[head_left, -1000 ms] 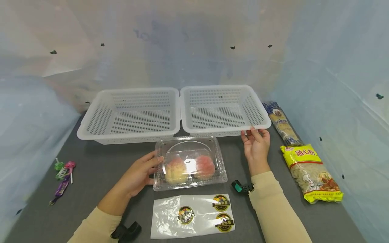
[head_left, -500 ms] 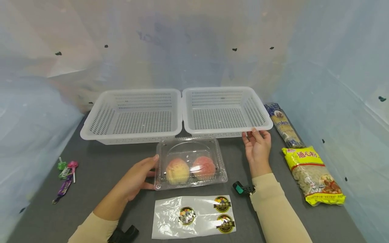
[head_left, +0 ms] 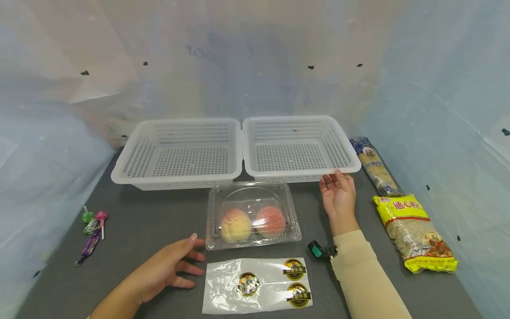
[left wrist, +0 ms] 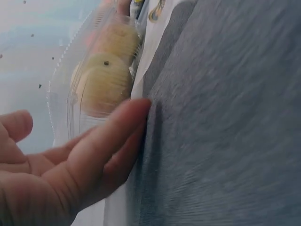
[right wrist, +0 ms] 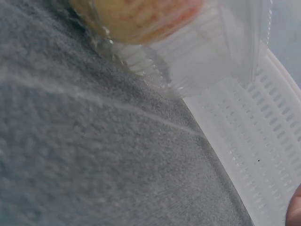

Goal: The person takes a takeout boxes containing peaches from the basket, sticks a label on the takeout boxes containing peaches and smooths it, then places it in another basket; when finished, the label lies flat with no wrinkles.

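Observation:
A clear plastic clamshell box (head_left: pixel 253 195) holding two peaches (head_left: pixel 236 226) sits on the dark table in front of the white baskets. My left hand (head_left: pixel 169 268) is off it, fingers spread beside its lower left corner. In the left wrist view the left hand's fingers (left wrist: pixel 101 146) extend with nothing between them, the box beyond. My right hand (head_left: pixel 340 199) holds the front rim of the right white basket (head_left: pixel 284 173), with a digit over the lip and the others curled below. In the right wrist view only one fingertip (right wrist: pixel 295 207) shows beside the basket.
Left of the right basket stands another white basket (head_left: pixel 183 180). A white printed plastic bag (head_left: pixel 227 288) lies nearest me. Several lollipops and candies (head_left: pixel 92 228) lie at left. A yellow pasta bag (head_left: pixel 416 235) and a blue-and-clear packet (head_left: pixel 376 167) lie at right.
My left hand has let go of the clamshell box's left side and moved down and left. The right hand stays at the basket rim. The whole view has shifted slightly.

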The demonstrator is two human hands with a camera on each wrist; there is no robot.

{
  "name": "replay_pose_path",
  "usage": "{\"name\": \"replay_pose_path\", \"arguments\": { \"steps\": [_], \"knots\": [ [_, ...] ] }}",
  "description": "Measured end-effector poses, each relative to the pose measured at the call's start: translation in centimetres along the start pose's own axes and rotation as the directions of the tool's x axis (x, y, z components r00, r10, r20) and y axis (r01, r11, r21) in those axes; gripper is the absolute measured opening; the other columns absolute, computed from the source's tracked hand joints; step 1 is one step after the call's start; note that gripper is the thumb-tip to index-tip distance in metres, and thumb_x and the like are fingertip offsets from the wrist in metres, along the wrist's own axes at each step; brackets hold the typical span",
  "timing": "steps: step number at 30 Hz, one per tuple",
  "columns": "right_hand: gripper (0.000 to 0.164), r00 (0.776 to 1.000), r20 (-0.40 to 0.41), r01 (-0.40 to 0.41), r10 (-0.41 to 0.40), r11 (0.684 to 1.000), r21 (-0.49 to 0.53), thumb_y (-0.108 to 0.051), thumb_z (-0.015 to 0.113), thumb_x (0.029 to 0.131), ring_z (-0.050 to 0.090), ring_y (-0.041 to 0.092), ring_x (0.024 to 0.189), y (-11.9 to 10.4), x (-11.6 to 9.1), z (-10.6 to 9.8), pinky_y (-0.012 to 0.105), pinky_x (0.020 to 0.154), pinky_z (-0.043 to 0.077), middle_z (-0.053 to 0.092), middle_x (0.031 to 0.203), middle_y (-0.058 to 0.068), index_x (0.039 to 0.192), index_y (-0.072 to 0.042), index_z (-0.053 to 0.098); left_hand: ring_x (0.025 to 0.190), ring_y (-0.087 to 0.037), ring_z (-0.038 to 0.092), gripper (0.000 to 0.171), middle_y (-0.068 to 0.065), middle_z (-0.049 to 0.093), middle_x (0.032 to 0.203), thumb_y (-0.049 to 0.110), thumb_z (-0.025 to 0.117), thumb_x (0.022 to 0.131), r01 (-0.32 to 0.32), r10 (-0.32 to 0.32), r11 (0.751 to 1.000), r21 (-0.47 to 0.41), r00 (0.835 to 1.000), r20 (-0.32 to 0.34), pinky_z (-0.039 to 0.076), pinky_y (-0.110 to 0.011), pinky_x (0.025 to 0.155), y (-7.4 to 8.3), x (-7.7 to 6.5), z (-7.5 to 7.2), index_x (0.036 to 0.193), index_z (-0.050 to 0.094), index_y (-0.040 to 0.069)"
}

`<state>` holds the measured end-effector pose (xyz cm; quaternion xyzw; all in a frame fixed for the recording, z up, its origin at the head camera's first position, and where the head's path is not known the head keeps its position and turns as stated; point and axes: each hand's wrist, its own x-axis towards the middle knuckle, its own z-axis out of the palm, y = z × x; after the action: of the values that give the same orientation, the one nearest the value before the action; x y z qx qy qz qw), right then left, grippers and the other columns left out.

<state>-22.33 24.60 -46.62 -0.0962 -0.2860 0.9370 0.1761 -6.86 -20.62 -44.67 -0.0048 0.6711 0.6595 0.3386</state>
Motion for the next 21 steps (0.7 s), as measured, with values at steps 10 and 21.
{"name": "replay_pose_path", "arguments": {
  "steps": [10, 21],
  "knots": [
    [0.021, 0.973, 0.009, -0.229, 0.229, 0.973, -0.010, -0.031, 0.067, 0.111, 0.056, 0.020, 0.090, -1.3, -2.2, -0.5, 0.032, 0.077, 0.049, 0.057, 0.104, 0.006, 0.110, -0.013, 0.056, 0.113, -0.042, 0.070, 0.060, -0.026, 0.058, 0.138, 0.040, 0.039, 0.121, -0.008, 0.044, 0.989, -0.149, 0.969, 0.242, 0.061, -0.050, 0.093, -2.3, -0.4, 1.8, 0.157, 0.050, -0.007],
    [0.022, 0.943, 0.218, -0.219, 0.251, 0.962, -0.162, -0.034, 0.055, 0.116, 0.057, 0.021, 0.093, -2.8, -5.6, 0.1, 0.032, 0.079, 0.050, 0.062, 0.105, 0.007, 0.111, -0.013, 0.061, 0.120, -0.034, 0.069, 0.040, -0.021, 0.065, 0.144, 0.020, 0.058, 0.114, -0.175, 0.183, 0.983, -0.053, 0.945, 0.272, 0.060, -0.043, 0.095, -0.3, -0.9, 3.8, 0.144, 0.067, -0.005]
  ]
}}
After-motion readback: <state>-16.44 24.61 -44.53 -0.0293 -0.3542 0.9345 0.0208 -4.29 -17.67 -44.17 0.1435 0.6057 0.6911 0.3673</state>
